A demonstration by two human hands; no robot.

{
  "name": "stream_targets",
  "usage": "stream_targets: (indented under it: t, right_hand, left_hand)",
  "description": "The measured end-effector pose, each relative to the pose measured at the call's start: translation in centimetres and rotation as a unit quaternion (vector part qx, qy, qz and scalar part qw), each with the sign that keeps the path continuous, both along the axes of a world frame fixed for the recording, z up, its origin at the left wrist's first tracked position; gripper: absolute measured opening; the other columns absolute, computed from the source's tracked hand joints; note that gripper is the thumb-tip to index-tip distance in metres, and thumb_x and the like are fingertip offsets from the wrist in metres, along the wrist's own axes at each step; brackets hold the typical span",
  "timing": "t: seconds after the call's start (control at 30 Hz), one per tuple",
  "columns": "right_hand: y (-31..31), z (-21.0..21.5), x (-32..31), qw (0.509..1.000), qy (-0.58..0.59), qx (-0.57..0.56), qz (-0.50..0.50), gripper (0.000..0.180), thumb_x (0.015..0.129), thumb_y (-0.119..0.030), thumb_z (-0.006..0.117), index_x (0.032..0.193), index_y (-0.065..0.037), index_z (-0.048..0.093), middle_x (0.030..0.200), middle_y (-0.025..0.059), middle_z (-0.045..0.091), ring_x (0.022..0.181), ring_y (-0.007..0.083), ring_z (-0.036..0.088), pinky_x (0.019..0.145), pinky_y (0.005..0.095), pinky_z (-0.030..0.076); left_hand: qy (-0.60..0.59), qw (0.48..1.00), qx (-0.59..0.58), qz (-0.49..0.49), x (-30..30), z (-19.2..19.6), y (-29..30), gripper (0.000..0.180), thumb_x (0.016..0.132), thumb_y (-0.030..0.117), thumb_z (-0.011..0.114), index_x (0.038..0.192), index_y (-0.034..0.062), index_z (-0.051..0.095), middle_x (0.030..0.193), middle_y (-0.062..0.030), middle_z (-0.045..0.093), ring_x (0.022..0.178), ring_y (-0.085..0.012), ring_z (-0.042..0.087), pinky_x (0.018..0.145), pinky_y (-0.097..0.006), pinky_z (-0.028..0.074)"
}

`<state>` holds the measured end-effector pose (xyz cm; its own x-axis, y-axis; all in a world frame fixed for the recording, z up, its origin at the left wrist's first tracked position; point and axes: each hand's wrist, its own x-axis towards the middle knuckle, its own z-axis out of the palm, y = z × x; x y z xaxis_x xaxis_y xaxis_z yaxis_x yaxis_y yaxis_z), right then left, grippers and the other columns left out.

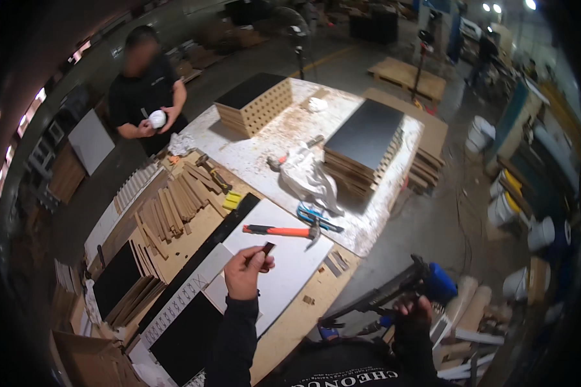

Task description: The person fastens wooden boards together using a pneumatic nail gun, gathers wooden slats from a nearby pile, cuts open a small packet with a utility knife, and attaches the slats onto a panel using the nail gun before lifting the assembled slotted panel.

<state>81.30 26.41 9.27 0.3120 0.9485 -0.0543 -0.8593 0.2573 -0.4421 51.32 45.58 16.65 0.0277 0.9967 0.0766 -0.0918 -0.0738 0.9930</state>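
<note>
Over a cluttered workbench, we find our left hand (243, 274) raised above a white panel (295, 274), thumb and fingertips closed in a pinch on a small dark piece (268, 248) that juts out toward one o'clock. At about three o'clock from it, off the bench's edge, our right hand (414, 309) appears curled around a black tool (397, 285), seemingly a nail gun, with a blue end (442, 280); shadow keeps us from telling exactly how the fingers sit.

We judge the small piece light and stiff, perhaps slick-faced, best taken by its edges; its material we cannot tell. The tool looks rigid and much heavier, its bulk toward the blue end, so a full wrap of the handle close to that bulk should balance it best.

A hammer (281, 231) with an orange-and-black handle lies just beyond the left hand at one o'clock; wooden strips (174, 208) are heaped toward ten.
</note>
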Motion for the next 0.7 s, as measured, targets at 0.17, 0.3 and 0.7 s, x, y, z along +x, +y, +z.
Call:
stream_targets:
  t: [0.17,0.3,0.7]
  right_hand:
    - [1.3,-4.2,-0.4,0.956,0.212,0.142,0.144,0.042,0.084,-0.046,0.046,0.08,-0.007,0.059,0.068,0.0004,0.055,0.069,0.0144,0.053,0.08,0.0352,0.038]
    - [-0.3,-4.5,-1.6,0.942,0.283,0.106,0.148,0.032,0.083,-0.041,0.051,0.09,-0.011,0.057,0.064,-0.0011,0.05,0.064,0.013,0.051,0.078,0.0338,0.038]
    - [-2.1,-6.3,-2.2,0.91,0.342,0.13,0.195,0.034,0.079,-0.038,0.057,0.088,-0.005,0.054,0.064,-0.0005,0.046,0.065,0.0158,0.051,0.079,0.0368,0.04]
  left_hand:
    - [0.115,0.979,0.146,-0.088,4.1,0.7,-5.8,0.021,0.077,-0.006,0.059,0.097,-0.0025,0.063,0.082,-0.0073,0.059,0.073,-0.0141,0.058,0.066,-0.022,0.047]
    - [0.056,0.982,0.041,-0.176,6.9,1.5,-9.1,0.024,0.076,-0.009,0.056,0.098,-0.0021,0.064,0.093,-0.0082,0.055,0.084,-0.0135,0.056,0.073,-0.022,0.045]
    - [0.016,0.994,-0.028,-0.101,11.0,1.8,-12.6,0.023,0.08,-0.005,0.057,0.103,-0.0033,0.052,0.087,-0.0092,0.058,0.076,-0.014,0.059,0.071,-0.024,0.049]
